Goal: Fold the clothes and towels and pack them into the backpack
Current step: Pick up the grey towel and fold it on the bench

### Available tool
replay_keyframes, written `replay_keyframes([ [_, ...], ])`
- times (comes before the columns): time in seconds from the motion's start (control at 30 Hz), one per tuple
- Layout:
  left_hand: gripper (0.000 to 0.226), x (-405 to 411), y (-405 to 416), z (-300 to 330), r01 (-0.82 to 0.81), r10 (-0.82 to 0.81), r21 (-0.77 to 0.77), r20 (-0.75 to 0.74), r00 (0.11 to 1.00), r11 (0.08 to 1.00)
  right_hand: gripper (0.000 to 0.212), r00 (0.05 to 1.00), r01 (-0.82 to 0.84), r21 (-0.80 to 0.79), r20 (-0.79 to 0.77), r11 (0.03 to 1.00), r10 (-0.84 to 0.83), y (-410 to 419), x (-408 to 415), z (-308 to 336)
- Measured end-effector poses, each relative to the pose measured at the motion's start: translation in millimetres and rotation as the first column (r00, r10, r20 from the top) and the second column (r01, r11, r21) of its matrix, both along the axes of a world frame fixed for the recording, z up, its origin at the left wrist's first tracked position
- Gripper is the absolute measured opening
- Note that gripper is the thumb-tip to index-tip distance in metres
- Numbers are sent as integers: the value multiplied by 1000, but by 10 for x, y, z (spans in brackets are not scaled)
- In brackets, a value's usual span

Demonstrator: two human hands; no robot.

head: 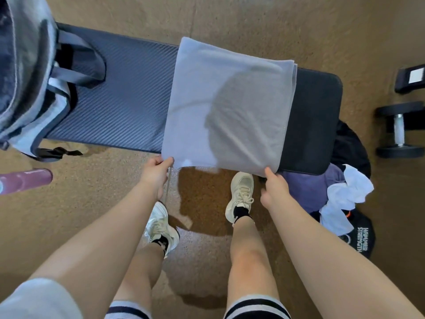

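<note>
The grey towel (227, 107) lies folded across the dark padded bench (119, 93), and its near edge hangs just past the bench's front side. You hold that edge at both corners: your left hand (156, 173) pinches the left corner between thumb and fingers, and your right hand (274, 187) is closed on the right corner in the same way. A doubled layer shows along the towel's right side, where the fold sits on the darker end of the bench.

The grey backpack (30, 72) stands at the far left end of the bench, its straps spilling onto the padding. Below the bench's right end, a heap of clothes (322, 189) rests on the floor, purple fabric with a white piece (345, 194) crumpled on top and something black beneath. Your two pale sneakers (240, 194) stand on the brown floor (92, 203) close to the bench. A maroon bottle (25, 180) lies on the floor at the left, and a dumbbell (399, 130) sits at the far right.
</note>
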State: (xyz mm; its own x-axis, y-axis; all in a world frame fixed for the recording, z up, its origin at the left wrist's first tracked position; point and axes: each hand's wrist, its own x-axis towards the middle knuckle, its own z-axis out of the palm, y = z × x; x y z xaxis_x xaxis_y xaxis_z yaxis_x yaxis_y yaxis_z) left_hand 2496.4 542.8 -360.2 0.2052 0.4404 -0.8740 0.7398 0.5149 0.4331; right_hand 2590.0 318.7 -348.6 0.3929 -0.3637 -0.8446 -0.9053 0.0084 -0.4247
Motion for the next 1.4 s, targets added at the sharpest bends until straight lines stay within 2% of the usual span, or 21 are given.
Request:
replay_keyframes([
  [0.17,24,-163,44,64,20,-19,-18,58,998,1000,33,1000,-28,4,9,1000,28,-69,-122,46],
  [0.3,24,-249,64,387,24,-28,32,125,992,999,24,999,-36,34,-8,999,37,-181,-209,345],
  [0.37,20,-278,70,592,39,-48,68,125,991,997,20,996,-85,-18,2,996,85,-232,-239,568],
  [0.47,25,-332,74,962,129,-145,141,110,983,982,26,979,-195,-164,30,967,202,-284,-258,951],
  [0.53,27,-323,80,1204,202,-231,200,130,964,959,16,957,-269,-186,54,945,283,-289,-233,1186],
  [0.63,21,-138,128,1440,272,-318,269,145,937,924,6,918,-358,-146,125,922,376,-258,-47,1422],
  [0.73,11,191,197,1500,265,-330,300,190,925,916,15,915,-368,-50,157,929,371,-215,287,1504],
  [0.8,24,404,221,1438,279,-355,323,208,911,904,22,920,-375,67,145,924,363,-179,519,1445],
  [0.83,26,498,230,1372,290,-368,346,185,911,892,26,908,-408,73,135,910,396,-167,621,1376],
  [0.9,22,672,261,1180,341,-408,427,71,910,837,26,830,-544,-67,105,836,548,-166,795,1164],
  [1.0,12,920,325,850,377,-421,517,-34,906,769,10,715,-649,-268,104,712,691,-181,1018,836],
  [1.13,10,1263,395,560,343,-372,564,-67,926,751,21,665,-664,-356,121,658,737,-182,1255,523],
  [1.27,15,1436,403,372,378,-384,620,-131,914,687,14,639,-655,-431,124,621,759,-109,1415,312],
  [1.33,27,1428,345,317,342,-383,666,-91,919,663,16,621,-614,-525,140,589,771,-56,1412,255],
  [1.37,35,1395,296,290,331,-414,696,-54,909,637,19,535,-602,-623,150,500,831,-34,1374,235],
  [1.4,39,1349,226,260,349,-497,747,-28,867,566,22,379,-590,-720,153,366,913,5,1296,213],
])
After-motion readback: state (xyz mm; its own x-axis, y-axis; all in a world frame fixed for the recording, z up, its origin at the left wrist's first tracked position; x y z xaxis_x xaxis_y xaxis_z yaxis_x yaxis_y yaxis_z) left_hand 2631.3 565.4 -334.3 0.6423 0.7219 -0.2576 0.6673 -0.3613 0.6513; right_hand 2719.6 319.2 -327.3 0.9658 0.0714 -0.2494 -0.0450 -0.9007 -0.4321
